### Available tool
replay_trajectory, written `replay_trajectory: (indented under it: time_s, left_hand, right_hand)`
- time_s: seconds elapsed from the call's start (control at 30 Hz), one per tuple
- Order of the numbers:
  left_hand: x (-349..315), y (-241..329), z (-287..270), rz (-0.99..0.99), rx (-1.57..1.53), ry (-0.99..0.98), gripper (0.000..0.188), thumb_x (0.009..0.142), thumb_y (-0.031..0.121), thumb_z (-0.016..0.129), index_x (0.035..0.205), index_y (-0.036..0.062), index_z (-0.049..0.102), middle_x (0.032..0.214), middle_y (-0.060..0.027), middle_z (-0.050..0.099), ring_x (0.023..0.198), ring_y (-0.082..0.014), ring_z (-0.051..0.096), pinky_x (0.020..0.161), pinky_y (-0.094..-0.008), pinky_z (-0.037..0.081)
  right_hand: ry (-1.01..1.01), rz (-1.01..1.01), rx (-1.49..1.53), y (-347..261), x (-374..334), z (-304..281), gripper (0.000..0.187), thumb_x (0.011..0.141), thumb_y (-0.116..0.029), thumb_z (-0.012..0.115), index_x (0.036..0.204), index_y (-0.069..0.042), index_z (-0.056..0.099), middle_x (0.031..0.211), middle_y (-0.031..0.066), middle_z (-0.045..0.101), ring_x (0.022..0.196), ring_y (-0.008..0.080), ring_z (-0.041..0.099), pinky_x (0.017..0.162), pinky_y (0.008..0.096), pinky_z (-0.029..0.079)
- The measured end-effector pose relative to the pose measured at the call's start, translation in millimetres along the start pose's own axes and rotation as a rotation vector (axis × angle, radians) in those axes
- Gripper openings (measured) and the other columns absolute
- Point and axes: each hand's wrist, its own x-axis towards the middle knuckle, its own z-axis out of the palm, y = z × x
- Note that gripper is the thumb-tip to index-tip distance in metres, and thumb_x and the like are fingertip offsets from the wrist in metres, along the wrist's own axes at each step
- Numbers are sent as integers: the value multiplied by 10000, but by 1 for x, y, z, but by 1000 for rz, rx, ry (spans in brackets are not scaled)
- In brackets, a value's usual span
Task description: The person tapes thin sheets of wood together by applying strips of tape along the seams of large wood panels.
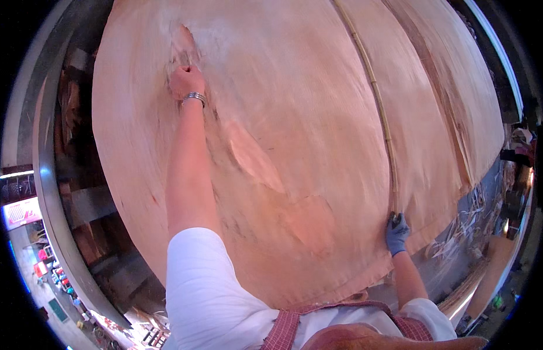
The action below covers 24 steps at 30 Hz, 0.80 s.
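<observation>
A broad pale-brown wood veneer sheet [318,116] lies spread out under both my hands. My left hand [187,81], bare with a metal bracelet at its wrist, is closed over the sheet's far left part. Just beyond its fingers is a long reddish patch [187,41]; whatever those fingers pinch, if anything, is hidden. My right hand [397,232], in a grey glove, grips the near end of a long thin bamboo stick [376,96]. That stick lies across the veneer, running away to the far edge.
Two more irregular patches, a lens-shaped one [254,156] and a rounder one [311,224], mark the sheet's middle. Right of the stick runs a dark split [435,76]. Veneer scraps [473,219] lie off the near right edge. A metal beam [52,198] stands at left.
</observation>
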Motion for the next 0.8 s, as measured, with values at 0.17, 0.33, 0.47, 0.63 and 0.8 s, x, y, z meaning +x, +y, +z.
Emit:
replay_trajectory:
  time_s: [0.17, 0.33, 0.47, 0.63, 0.8]
  left_hand:
    - [35, -38, -8, -258, -655, 118, 337, 829, 287, 605, 972, -11, 672, 977, -205, 684, 870, -343, 664, 754, -457, 513]
    - [29, -71, -27, 29, -217, 311, 258, 849, 130, 547, 1036, -38, 606, 954, -190, 684, 861, -333, 651, 777, -418, 494]
    - [10, -79, -43, 134, -8, 88, 161, 827, 77, 551, 959, -8, 584, 946, -151, 657, 782, -313, 608, 766, -393, 478]
    - [-57, -122, -85, -311, -882, 94, 150, 831, 117, 614, 852, 21, 501, 755, -51, 487, 711, -197, 491, 696, -368, 441]
    - [-239, -209, -142, -46, -539, 135, 201, 936, 180, 502, 989, -3, 568, 872, -42, 548, 811, -163, 512, 763, -325, 441]
  right_hand:
    - [24, -31, 13, -6, 4, -2, 312, 940, -354, 564, 838, -60, 573, 761, 216, 639, 717, 409, 636, 606, 483, 480]
    - [-1, 4, -4, -13, 1, -10, 322, 945, -357, 560, 824, -58, 563, 753, 226, 630, 707, 416, 630, 590, 474, 477]
    - [-8, 2, 24, -14, 1, -13, 341, 947, -364, 553, 806, -53, 560, 743, 228, 625, 697, 422, 626, 584, 482, 473]
    - [24, -46, -24, -7, -8, -12, 365, 957, -399, 520, 826, -61, 558, 740, 234, 621, 694, 427, 623, 593, 498, 472]
    - [-65, 0, -34, 6, -4, -27, 369, 956, -424, 506, 939, -66, 594, 792, 225, 650, 752, 433, 633, 648, 511, 488]
